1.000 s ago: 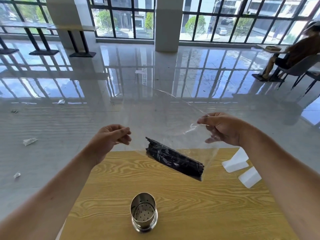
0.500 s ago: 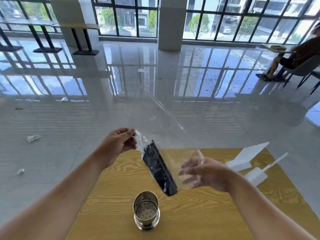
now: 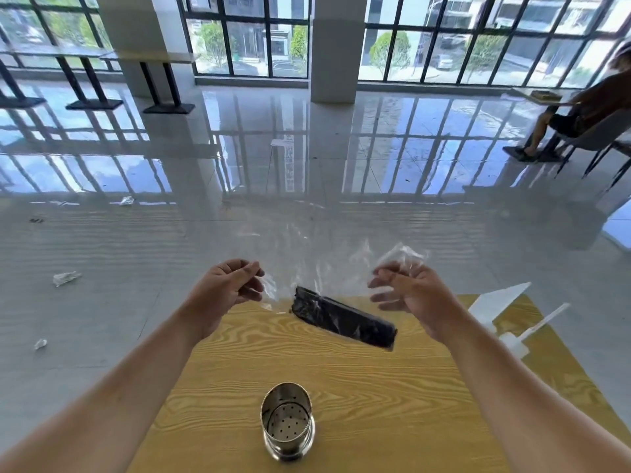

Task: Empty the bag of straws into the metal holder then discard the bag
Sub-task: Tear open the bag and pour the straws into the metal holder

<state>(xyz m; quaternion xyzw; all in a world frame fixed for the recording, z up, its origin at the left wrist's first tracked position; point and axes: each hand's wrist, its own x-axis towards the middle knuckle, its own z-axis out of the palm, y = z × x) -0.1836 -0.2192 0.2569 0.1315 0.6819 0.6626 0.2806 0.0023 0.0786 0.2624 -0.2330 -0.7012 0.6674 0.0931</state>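
Straws [image 3: 343,321], a dark bundle, lie slanted inside a clear plastic bag [image 3: 307,254] that hangs in the air above the far part of the wooden table [image 3: 392,404]. The bundle's upper end points toward the left hand [image 3: 227,290] and its lower end drops toward the right. Both hands hold the bag up by its top edge: the left hand's grip is pinched shut on the film at the left corner, and the right hand [image 3: 408,295] has its fingers curled, pinching a crumpled fold of the bag at the right corner. Below the hands, near the table's front edge, the metal holder [image 3: 287,421] stands upright and open-topped, with a perforated bottom and nothing visible inside. White pieces [image 3: 502,308] rest at the table's right edge, well apart from the holder. Crumpled scraps [image 3: 65,277] lie on the shiny floor [image 3: 102,302] to the left.
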